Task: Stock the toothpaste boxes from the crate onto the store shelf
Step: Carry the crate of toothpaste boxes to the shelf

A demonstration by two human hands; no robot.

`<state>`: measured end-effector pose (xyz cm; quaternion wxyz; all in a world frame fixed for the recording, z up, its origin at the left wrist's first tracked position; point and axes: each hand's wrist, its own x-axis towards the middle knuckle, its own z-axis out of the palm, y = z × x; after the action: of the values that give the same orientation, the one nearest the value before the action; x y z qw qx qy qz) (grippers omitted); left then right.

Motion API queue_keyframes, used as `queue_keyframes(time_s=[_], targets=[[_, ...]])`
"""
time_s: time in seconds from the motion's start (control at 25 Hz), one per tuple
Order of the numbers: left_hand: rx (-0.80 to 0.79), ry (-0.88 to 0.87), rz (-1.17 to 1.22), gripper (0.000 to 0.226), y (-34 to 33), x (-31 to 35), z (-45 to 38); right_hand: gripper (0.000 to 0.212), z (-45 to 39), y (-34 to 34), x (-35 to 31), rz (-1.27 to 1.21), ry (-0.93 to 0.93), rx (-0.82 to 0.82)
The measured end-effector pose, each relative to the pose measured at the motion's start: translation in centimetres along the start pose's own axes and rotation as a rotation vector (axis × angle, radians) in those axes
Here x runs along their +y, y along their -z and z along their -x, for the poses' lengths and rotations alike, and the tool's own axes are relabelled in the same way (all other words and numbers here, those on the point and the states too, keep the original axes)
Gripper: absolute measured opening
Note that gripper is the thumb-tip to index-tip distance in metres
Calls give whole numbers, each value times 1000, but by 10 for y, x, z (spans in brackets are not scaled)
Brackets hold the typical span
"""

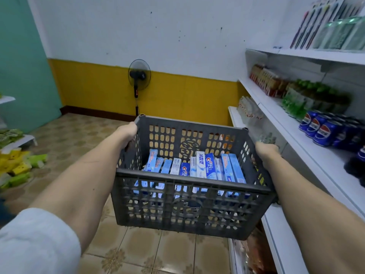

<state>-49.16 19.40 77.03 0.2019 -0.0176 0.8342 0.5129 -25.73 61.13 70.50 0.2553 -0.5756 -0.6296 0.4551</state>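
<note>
A dark grey slatted plastic crate (189,206) hangs in the air in front of me, carried above the tiled floor. Several blue and white toothpaste boxes (199,168) stand upright inside it. My left hand (128,133) grips the crate's left rim near the far corner. My right hand (265,150) grips the right rim, fingers curled over its edge. The white store shelf (308,153) runs along the right, close to the crate's right side.
The shelf carries blue soda cans (324,131), green bottles (302,101) and red packs (266,80); toothbrush packs (324,26) hang on top. A black standing fan (139,76) is against the yellow far wall. Yellow and green packets (17,167) lie heaped at the left.
</note>
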Motion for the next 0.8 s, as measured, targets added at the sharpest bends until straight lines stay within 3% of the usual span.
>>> queue_keyframes(time_s=[0.08,0.24,0.56,0.68,0.8], targets=[[-8,-3,-9,57,-8,13,-43,83,11,-19,-22,28,12,34],[-43,-38,-30,55,-26,47,-142,63,31,-63,-73,38,26,65],[-12,-6,-52,73,-65,115,-325,61,-66,-166,-135,91,15,192],[31,-5,-75,83,-91,136,-382,59,-114,-201,-151,122,1,158],[35,-19,-129,74,-124,160,-435,60,-176,-234,-169,146,-33,133]])
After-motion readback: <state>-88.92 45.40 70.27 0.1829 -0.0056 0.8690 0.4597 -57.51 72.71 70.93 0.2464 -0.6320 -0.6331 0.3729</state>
